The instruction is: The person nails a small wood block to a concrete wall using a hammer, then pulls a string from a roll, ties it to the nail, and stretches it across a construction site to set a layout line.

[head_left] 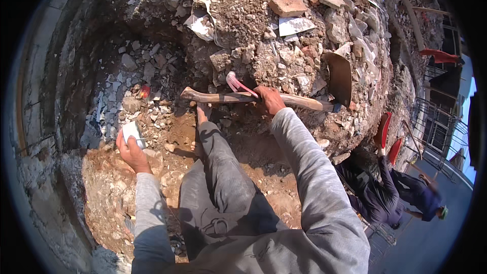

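Head view, hoe weight: The hoe [304, 102] should feel heavy toward its blade [339, 80], which is to the right of the right fingers; its wood is probably stiff and strong.
Hoe grip: I judge the middle of the handle [218, 97], near the right fingers, a good place to take hold; dust may make it a little slippery.
White piece, handling: The white piece [133, 133] seems light, best held by its sides; whether it is soft or fragile, I cannot tell.
Hoe look: Brown worn wood, slightly bent, with a wide rusty blade.
White piece look: Small, block-like, with a darker greenish edge.
Right hand: The right hand [271, 99] has its fingers closed around the handle, which extends to both sides of them.
Left hand: The left hand [134, 156] pinches the white piece between thumb and fingers.
Pink-red piece: The pink-red piece [242, 86] is just left of the right fingers; whether they hold it too, I cannot tell.
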`<state>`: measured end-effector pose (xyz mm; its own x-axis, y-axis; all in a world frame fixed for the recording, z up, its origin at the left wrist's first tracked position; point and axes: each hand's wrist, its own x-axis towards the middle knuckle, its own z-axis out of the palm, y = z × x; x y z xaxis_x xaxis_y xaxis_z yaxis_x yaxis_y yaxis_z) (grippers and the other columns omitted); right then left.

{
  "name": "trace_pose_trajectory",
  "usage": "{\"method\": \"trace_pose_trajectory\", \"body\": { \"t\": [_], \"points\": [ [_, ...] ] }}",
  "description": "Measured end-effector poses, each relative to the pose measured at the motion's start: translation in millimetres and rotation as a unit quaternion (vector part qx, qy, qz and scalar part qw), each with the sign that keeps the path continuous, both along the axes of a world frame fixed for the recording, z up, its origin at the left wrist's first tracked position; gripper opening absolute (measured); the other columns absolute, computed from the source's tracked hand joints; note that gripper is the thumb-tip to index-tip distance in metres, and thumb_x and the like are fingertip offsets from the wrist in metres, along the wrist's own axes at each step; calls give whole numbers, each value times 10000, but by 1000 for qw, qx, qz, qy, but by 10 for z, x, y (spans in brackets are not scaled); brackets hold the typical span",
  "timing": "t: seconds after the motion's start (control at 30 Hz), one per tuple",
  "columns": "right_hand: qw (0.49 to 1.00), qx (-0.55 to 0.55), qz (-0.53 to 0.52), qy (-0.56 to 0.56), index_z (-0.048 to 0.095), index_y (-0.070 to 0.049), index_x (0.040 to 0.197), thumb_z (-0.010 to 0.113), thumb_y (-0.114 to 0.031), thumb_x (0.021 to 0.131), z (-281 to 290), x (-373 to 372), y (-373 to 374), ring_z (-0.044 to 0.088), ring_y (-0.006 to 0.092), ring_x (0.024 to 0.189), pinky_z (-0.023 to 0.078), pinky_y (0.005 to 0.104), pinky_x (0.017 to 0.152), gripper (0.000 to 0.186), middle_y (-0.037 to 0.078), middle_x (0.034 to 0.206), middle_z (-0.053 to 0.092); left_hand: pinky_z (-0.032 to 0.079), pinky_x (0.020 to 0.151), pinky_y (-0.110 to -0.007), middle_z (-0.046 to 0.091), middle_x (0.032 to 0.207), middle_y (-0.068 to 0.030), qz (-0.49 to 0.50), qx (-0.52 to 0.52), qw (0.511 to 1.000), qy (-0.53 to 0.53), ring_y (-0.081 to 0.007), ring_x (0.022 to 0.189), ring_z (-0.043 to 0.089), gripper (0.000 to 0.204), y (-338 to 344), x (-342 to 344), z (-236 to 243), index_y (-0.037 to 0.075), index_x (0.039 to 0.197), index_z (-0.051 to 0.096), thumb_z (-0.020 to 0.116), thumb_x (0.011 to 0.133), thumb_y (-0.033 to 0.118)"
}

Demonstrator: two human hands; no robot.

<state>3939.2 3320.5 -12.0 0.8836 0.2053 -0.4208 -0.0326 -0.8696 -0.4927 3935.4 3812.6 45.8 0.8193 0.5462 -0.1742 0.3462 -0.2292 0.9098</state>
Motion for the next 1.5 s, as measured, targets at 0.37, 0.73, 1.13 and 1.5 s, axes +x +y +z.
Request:
{"method": "trace_pose_trajectory", "body": {
  "t": [0.37, 0.73, 1.13, 1.5],
  "points": [
    [994, -29, 22, 107, 450, -62, 1036, 648, -105, 790, 445, 285, -99, 631, 438, 845, 468, 514, 732, 318, 234, 870, 657, 433, 998, -390, 492, 1327, -178, -67, 159, 975, 138, -321, 1211, 505, 473, -1860, 1204, -1007, -107, 1083, 631, 565, 856, 303],
    [982, -141, 3, 127, 533, -90, 1001, 688, -110, 783, 2087, 764, -626, 641, 402, 697, 489, 476, 660, 269, 188, 747, 648, 455, 943, -394, 518, 1245, -155, -25, -136, 990, 41, -307, 1075, 557, 403, -2857, 1340, -454, -107, 1051, 606, 560, 809, 211],
    [945, 16, -327, -6, 554, -20, 1111, 605, -155, 899, 2295, 279, -723, 570, 164, 694, 464, 303, 629, 256, 54, 843, 590, 498, 809, -291, 513, 1217, -71, 74, -155, 982, -79, -155, 935, 591, 461, -428, 1483, 483, -52, 1177, 600, 580, 832, 253],
    [913, 130, -341, 181, 544, -30, 1005, 645, -12, 863, 1517, -1929, 1185, 468, 67, 557, 384, 243, 490, 175, -10, 731, 505, 495, 774, -318, 649, 1014, -106, 299, 208, 927, -92, -191, 856, 622, 426, 3451, -647, 1792, -95, 1158, 602, 532, 877, 218]
  ]
}}
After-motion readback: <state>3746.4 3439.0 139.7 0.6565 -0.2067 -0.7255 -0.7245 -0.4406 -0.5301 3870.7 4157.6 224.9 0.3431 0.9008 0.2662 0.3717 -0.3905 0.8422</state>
